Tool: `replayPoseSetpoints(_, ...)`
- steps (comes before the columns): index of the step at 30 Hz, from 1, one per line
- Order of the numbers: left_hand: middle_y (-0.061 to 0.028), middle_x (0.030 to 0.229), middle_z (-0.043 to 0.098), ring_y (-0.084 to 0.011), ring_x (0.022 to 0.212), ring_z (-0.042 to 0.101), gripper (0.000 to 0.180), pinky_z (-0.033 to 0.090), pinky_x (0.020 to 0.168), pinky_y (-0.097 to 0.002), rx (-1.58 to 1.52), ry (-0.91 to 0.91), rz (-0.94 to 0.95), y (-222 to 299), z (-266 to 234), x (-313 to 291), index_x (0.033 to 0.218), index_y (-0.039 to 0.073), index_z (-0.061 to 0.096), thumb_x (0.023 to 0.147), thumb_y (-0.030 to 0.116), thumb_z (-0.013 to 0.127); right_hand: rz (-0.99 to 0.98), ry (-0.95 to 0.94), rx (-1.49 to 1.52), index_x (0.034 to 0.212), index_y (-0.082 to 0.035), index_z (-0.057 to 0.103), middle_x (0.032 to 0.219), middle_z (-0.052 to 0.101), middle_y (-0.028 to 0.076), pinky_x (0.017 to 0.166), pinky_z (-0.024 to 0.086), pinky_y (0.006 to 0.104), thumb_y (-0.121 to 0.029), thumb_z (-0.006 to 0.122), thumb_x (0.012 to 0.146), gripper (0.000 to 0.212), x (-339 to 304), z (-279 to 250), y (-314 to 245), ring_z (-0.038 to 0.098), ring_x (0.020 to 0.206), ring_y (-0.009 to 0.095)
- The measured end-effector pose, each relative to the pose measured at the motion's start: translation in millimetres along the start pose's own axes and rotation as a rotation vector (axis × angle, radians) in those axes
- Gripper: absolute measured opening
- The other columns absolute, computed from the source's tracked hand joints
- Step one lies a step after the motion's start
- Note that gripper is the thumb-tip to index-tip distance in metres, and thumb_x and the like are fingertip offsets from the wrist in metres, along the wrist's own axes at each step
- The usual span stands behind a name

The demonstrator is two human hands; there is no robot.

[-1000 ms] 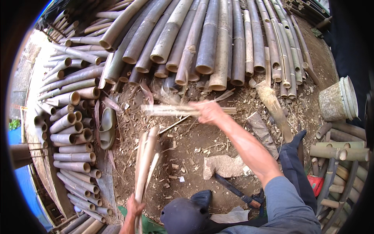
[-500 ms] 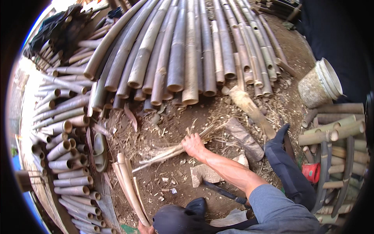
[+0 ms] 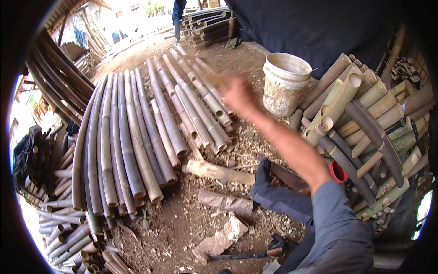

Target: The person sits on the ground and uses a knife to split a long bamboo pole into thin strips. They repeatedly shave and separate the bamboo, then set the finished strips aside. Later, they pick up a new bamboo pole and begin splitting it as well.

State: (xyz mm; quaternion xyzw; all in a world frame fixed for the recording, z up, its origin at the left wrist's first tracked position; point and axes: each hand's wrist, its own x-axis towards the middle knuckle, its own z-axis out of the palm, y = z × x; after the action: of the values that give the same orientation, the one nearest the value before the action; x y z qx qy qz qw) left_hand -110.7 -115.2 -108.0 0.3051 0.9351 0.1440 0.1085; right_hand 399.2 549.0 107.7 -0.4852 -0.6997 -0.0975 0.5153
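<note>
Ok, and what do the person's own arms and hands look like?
The right arm has a short, grey-blue cloth sleeve with no markings that I can see, and it's bare below that. The bare right grip is blurry, but no glove shows. The left arm and left grip are out of view.

Dark sheeting (image 3: 319, 29) borders the daylit dirt floor (image 3: 175, 217).

The bare right forearm (image 3: 289, 141) extends forward and leftward, the right hand (image 3: 238, 93) motion-blurred.
</note>
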Motion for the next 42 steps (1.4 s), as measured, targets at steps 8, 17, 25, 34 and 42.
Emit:
replayPoseSetpoints(8, -0.0263, 0.105, 0.067, -0.0392, 0.098, 0.066, 0.067, 0.053, 0.084, -0.0452, 0.206, -0.185, -0.067, 117.5, 45.2, 2.4, 0.116, -0.002, 0.057, 0.071, 0.044, 0.077, 0.063, 0.816, 0.221, 0.104, 0.000, 0.068, 0.097, 0.072, 0.007, 0.076, 0.053, 0.0293, -0.023, 0.085, 0.076, 0.040, 174.3, -271.8, 174.1, 0.066, 0.082, 0.014)
replayPoseSetpoints(17, -0.0248, 0.095, 0.069, -0.0363, 0.088, 0.069, 0.053, 0.053, 0.075, -0.0451, 0.106, -0.422, -0.089, 204.8, 58.3, -27.3, 0.111, 0.000, 0.057, 0.076, 0.036, 0.075, 0.971, 0.135, -0.505, 0.136, 0.005, 0.045, 0.143, 0.043, 0.027, 0.112, 0.033, 0.0372, -0.039, 0.080, 0.070, 0.087, 74.1, -158.7, 445.9, 0.042, 0.133, 0.035)
replayPoseSetpoints(25, -0.0241, 0.099, 0.067, -0.0359, 0.092, 0.067, 0.052, 0.052, 0.078, -0.0451, 0.069, -0.420, -0.005, 198.4, 83.0, -20.4, 0.114, 0.001, 0.057, 0.077, 0.035, 0.074, 0.548, -0.079, -0.226, 0.120, 0.000, 0.057, 0.110, 0.062, 0.021, 0.090, 0.047, 0.0410, -0.009, 0.063, 0.082, 0.039, -226.8, -19.4, 343.4, 0.060, 0.102, 0.034)
replayPoseSetpoints(34, -0.0234, 0.105, 0.065, -0.0355, 0.096, 0.066, 0.052, 0.051, 0.082, -0.0450, 0.044, -0.420, 0.031, 200.6, 123.5, 11.2, 0.117, 0.002, 0.056, 0.078, 0.033, 0.073, -0.182, -1.106, -0.328, 0.147, -0.025, 0.039, 0.155, 0.030, 0.002, 0.108, 0.040, 0.0443, -0.005, 0.063, 0.080, 0.074, -333.5, 162.2, 229.8, 0.032, 0.141, 0.029)
replayPoseSetpoints(42, -0.0227, 0.109, 0.064, -0.0352, 0.099, 0.064, 0.052, 0.049, 0.085, -0.0449, 0.033, -0.437, 0.015, 201.2, 149.6, 41.9, 0.119, 0.003, 0.055, 0.079, 0.032, 0.072, -0.148, -1.364, -0.509, 0.111, -0.012, 0.069, 0.129, 0.059, 0.013, 0.097, 0.047, 0.0419, -0.014, 0.050, 0.093, 0.027, -342.8, 251.0, 228.0, 0.052, 0.127, 0.027)
